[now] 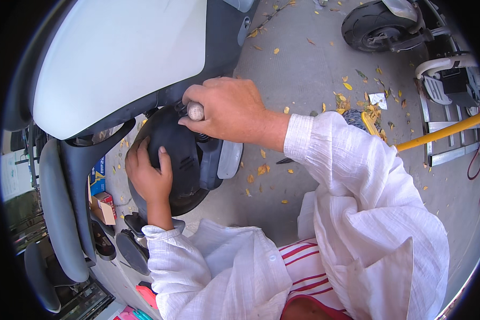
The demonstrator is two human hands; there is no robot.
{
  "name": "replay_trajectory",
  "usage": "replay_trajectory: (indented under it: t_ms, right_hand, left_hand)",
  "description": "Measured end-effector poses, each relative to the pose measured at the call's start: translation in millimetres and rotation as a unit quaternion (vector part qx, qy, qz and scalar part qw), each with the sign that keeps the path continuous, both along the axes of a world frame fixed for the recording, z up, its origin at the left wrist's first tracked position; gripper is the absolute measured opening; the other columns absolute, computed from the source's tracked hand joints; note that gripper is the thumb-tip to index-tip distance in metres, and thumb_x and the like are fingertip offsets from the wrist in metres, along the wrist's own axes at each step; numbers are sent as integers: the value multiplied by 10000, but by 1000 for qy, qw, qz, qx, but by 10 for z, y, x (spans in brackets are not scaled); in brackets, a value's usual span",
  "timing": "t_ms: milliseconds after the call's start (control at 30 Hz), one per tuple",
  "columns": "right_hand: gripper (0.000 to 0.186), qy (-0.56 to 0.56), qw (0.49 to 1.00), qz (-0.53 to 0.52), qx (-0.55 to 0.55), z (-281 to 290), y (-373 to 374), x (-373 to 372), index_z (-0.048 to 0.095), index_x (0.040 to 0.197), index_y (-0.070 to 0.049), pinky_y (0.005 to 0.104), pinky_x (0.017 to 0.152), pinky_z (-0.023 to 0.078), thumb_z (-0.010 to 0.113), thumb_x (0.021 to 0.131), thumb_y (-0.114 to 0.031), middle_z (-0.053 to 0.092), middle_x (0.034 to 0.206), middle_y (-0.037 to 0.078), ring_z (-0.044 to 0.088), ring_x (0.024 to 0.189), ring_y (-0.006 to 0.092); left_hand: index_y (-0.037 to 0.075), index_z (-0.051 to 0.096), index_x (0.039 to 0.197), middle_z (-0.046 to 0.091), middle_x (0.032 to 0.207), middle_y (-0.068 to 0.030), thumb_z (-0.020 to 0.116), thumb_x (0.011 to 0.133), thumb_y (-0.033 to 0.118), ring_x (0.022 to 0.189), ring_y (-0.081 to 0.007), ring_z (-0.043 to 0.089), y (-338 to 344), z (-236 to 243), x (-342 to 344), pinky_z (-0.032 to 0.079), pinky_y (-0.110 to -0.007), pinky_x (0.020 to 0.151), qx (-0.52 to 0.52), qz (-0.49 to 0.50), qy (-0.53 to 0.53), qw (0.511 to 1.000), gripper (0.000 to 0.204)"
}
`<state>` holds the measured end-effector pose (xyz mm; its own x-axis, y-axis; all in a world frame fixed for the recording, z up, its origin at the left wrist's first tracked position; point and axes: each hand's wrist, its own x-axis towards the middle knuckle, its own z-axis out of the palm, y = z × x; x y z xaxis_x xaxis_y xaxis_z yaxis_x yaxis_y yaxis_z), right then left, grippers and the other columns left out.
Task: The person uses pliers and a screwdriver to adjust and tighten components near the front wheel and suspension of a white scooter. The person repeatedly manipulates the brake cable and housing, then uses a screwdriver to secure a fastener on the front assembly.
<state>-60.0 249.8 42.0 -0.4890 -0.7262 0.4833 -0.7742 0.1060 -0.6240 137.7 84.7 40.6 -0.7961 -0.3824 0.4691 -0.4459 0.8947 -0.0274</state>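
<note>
My right hand [221, 109] grips a tool handle with a round, worn end [196, 111] just under a scooter's white body panel [117, 58], beside a black spring mostly hidden behind the hand. What the tool's far end touches is hidden. My left hand [150, 176] rests with fingers apart on a curved black plastic fender [181, 176] below the panel. To the fender's right is a silver-grey bracket or cover [229, 160].
Another vehicle's rear wheel [369, 29] and a metal frame [449, 158] stand right. A yellow pole [442, 129] crosses the leaf-strewn floor [282, 69]. A long grey seat-like part [64, 208], cartons [104, 208] and a dark pedal-like part [130, 250] are left.
</note>
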Motion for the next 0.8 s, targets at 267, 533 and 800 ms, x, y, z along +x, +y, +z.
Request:
replay_trajectory:
  t_ms: [267,533,800]
  right_hand:
    - [277,-267,925,184,-199,-118,-369,37,627,722,-19,325,534,404,743,832,-246,584,620,85,532,564,175]
    - [293,-154,860,485,-27,67,-405,-364,601,709,-12,374,568,430,738,818,-247,586,619,88,512,546,199]
    - [318,-161,926,170,-298,-446,-337,89,544,721,-88,386,602,449,812,758,-254,552,648,70,558,609,283]
  left_hand:
    - [10,629,1187,626,1179,-199,630,878,195,1106,-390,568,10,56,17,431,-451,973,12,-5,-11,1000,361]
    - [9,638,1144,631,1178,-196,634,834,185,1093,-389,577,-26,17,64,443,-454,968,34,-4,5,999,356]
    - [1,630,1177,625,1187,-201,613,855,206,1102,-379,571,27,-34,-75,443,-451,969,49,-12,-18,999,381]
